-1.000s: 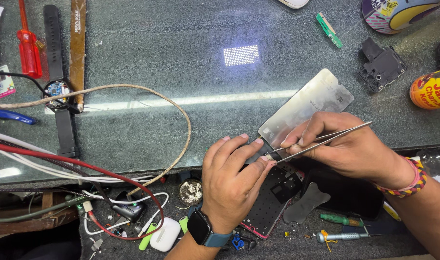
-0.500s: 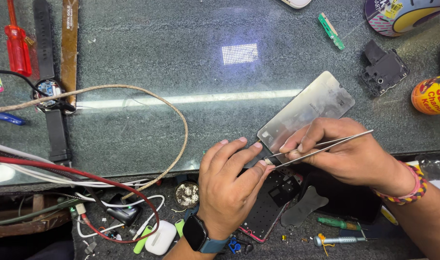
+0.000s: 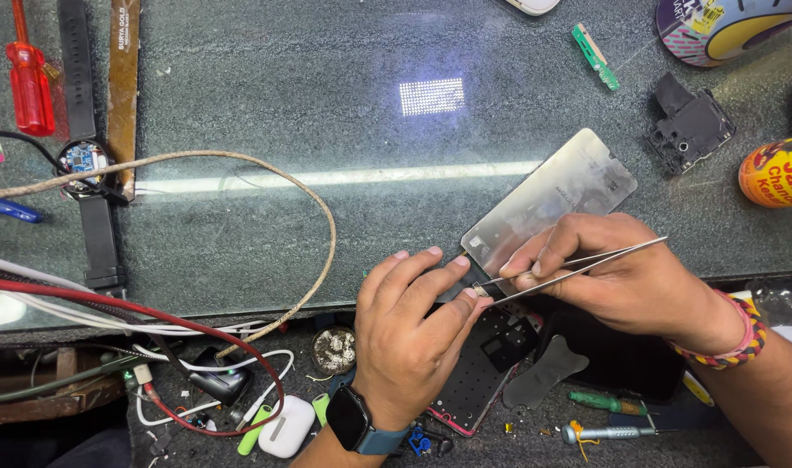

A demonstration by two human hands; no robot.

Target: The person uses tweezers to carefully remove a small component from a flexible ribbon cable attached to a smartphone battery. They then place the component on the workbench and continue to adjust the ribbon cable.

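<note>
A pair of slim silver tweezers (image 3: 578,263) lies nearly level, slanting slightly up to the right, its two arms pressed close and its tips down at the left, just at a tiny pale part that is too small to make out. A flat silver metal plate (image 3: 552,201), rectangular with rounded corners and faint grey marking, rests tilted on the dark glass bench, its lower left corner near the tweezer tips. Below it a dark opened phone frame (image 3: 482,368) with a reddish edge lies slanted at the bench's front edge, its inner face up.

glass-topped bench (image 3: 326,104) | metal plate (image 3: 547,204) | red screwdriver (image 3: 29,82) | watch (image 3: 84,160)
</note>
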